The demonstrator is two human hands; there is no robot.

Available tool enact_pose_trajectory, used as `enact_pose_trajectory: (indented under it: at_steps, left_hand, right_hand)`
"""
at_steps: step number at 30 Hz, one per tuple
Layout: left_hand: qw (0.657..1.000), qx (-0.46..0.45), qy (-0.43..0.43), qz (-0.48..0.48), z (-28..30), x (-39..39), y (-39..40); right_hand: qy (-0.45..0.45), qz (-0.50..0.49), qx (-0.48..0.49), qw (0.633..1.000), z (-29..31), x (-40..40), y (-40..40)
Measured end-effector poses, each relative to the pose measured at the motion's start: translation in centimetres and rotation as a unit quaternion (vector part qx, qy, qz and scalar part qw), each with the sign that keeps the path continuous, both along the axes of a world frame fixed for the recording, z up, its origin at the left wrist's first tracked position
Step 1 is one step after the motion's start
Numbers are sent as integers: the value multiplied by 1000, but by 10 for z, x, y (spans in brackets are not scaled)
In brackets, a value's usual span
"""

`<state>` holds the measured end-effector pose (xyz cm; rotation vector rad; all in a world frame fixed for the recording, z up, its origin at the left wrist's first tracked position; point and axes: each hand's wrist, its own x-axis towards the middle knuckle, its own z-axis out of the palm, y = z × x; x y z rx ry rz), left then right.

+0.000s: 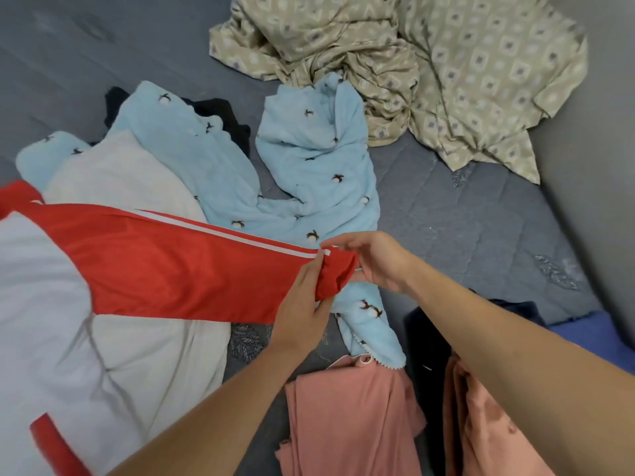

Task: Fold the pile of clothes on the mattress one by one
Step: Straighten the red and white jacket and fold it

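Here the left hand (302, 304) pinches the cuff of the red sleeve (178, 269), and the right hand (371, 259) grips the same cuff from 3 o'clock. The sleeve stretches toward 9 o'clock to a red-and-white jacket (44, 304) on the grey mattress (464, 228). A light-blue printed garment (309, 159) lies at 12 o'clock, pink clothes (347, 417) at 6 o'clock.

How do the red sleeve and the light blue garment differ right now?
The red sleeve is plain with a white stripe; the blue garment is fuzzy with small printed motifs. The sleeve is stretched out straight, its cuff gripped by the left hand and right hand; the blue garment lies crumpled, unheld. Both are unfolded on the mattress.
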<state>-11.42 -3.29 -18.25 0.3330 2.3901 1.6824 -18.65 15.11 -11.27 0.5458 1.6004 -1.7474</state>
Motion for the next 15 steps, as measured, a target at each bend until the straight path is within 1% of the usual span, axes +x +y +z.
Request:
enact_pose_trajectory:
  at_steps: [2, 4, 7, 9, 11, 15]
  left_hand:
    - [1000, 3, 14, 6, 7, -11, -24]
    - [999, 17, 2, 29, 17, -19, -46]
    - [996, 34, -3, 80, 29, -24, -81]
    - [993, 37, -6, 109, 35, -25, -108]
    - [988, 50, -10, 149, 38, -26, -139]
    - [975, 45, 20, 217, 46, -31, -215]
  right_hand:
    - [9, 16, 5, 1000, 12, -8, -17]
    - [36, 43, 34, 998, 21, -15, -41]
    - [103, 84, 119, 984, 28, -23, -85]
    - [149, 92, 174, 969, 30, -27, -117]
    - [174, 110, 185, 961, 33, -32, -150]
    - [200, 161, 185, 948, 38, -42, -227]
